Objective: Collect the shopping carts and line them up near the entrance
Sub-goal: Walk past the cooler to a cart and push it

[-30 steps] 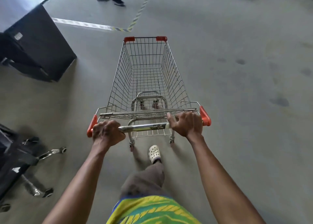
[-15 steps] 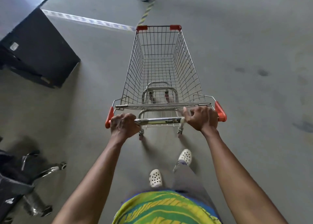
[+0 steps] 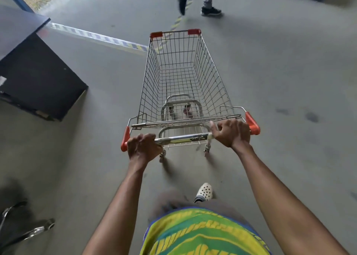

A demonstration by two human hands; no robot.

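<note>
Far left, the chair base [image 3: 29,233] is dropping out of view. The cabinet [image 3: 38,84] is sliding back along your left side, well apart from the cart. Both sat further ahead a second ago, so you are making ground. The tape [image 3: 100,37] is now meeting the cart's front left corner, where earlier it lay beyond it.

Your left hand [image 3: 144,148] is curling round the handle [image 3: 183,138] beside the left red cap. The cart [image 3: 183,77] is rolling empty on the floor [image 3: 289,100] straight ahead of you, its nose swinging slightly left. Your right hand [image 3: 231,133] is gripping the handle beside the right red cap.

Ahead and right of the nose, a walker [image 3: 201,1] is stepping across your line, nearer than half a second ago.

Assessment: you are still delivering this cart. Neither an entrance nor a row of carts is showing. You are closing on the walker, so the next move is calling for slower pushing or a steer around.
</note>
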